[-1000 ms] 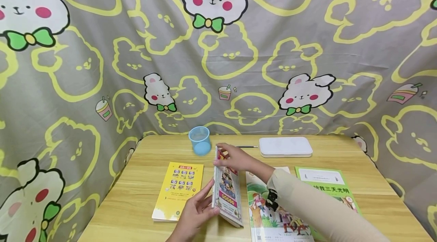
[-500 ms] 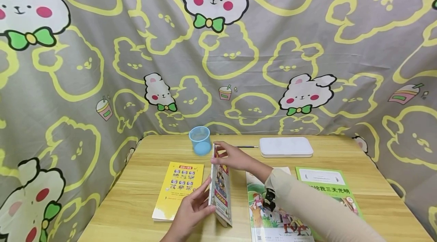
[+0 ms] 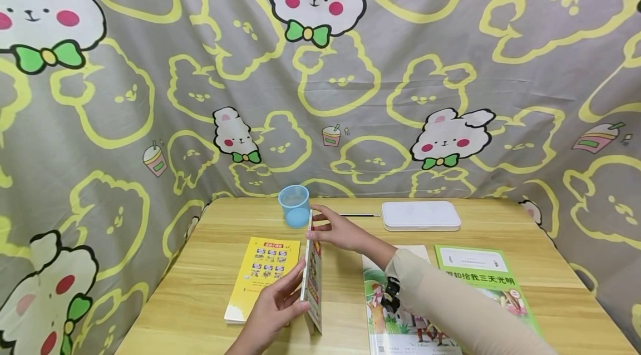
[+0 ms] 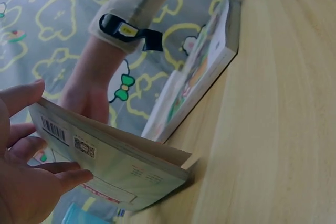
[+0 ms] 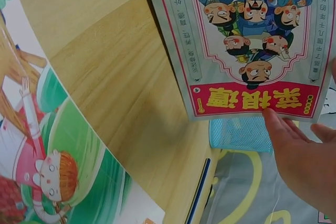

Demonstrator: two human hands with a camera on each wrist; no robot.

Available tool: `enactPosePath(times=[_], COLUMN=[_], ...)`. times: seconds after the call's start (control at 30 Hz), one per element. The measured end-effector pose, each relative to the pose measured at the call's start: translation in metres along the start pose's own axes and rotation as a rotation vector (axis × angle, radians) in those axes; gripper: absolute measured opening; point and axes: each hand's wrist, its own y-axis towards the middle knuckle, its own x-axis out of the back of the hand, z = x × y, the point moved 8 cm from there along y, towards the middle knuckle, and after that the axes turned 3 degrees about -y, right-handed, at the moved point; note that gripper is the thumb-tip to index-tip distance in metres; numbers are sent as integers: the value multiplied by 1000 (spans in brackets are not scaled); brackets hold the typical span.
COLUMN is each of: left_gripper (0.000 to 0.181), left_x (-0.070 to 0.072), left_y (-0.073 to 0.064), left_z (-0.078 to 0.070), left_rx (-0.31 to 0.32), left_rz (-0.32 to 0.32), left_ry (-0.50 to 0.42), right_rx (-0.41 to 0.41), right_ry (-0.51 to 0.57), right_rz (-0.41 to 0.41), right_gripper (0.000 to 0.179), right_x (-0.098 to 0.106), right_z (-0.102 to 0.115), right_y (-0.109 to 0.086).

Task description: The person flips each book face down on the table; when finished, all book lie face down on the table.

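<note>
A thin illustrated book stands nearly upright on its long edge, seen almost edge-on in the head view. My left hand holds its near end, with the thumb at the edge and fingers along the back cover, which shows a barcode in the left wrist view. At the far end my right hand grips the book's upper corner. Cartoon figures and a red title band fill the front cover in the right wrist view. A yellow book lies flat just left of my left hand.
Behind the upright book stands a blue mesh cup. A dark pen and a white case lie along the table's back. Under my right forearm are a picture-covered book and a green-edged book. A patterned curtain encloses the table.
Both hands have moved slightly left with the book. It has turned from showing much of its front cover to nearly edge-on in the head view. The other things stay put.
</note>
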Motion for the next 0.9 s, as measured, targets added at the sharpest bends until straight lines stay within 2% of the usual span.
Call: enactPosePath(times=[0.27, 0.43, 0.57, 0.7, 0.9], left_gripper=[73, 71, 72, 74, 80], left_x=[-1, -2, -5, -8, -13], left_y=[1, 1, 3, 5, 10], left_z=[-4, -5, -5, -4, 2], left_rx=[-25, -53, -84, -86, -80], left_rz=[60, 62, 48, 11, -31], left_ry=[76, 121, 166, 205, 181], right_rx=[-3, 2, -3, -5, 16], right_ry=[47, 78, 82, 84, 99], right_rz=[11, 13, 8, 1, 9], right_gripper=[84, 80, 80, 79, 76], right_x=[0, 0, 2, 5, 9], right_z=[-6, -7, -9, -13, -16], right_y=[0, -2, -4, -6, -9])
